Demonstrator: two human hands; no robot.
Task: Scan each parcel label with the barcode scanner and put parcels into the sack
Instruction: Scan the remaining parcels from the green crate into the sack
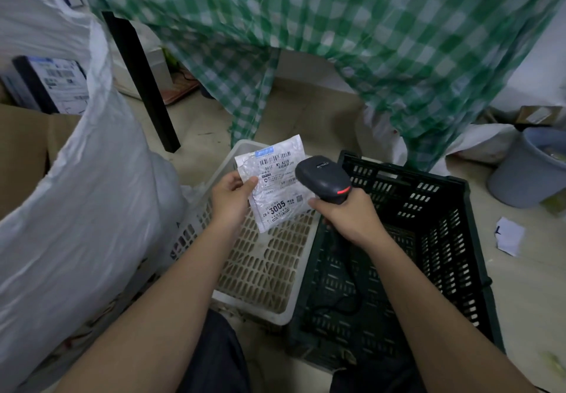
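Over crates (428, 209): left hand (231, 196) pinches parcel (275, 187); right hand (346, 215) grips scanner (324, 178).

"3005", "M1 A21B" and a barcode on the white parcel's label (277, 186).

- The light is soft, even and a little dim, with a cool cast; its source lies out of view.
- Shadows are faint, deepest inside the dark crate (398, 255).
- The white sack (76, 209) at the left edge is the brightest area, near washed out at the top.
- The checked cloth (337, 25) along the top is smeared by motion blur.
- The parcel label (277, 184) is sharp enough to read its large digits.
- Wide-angle distortion bends lines near the edges and stretches the forearms.
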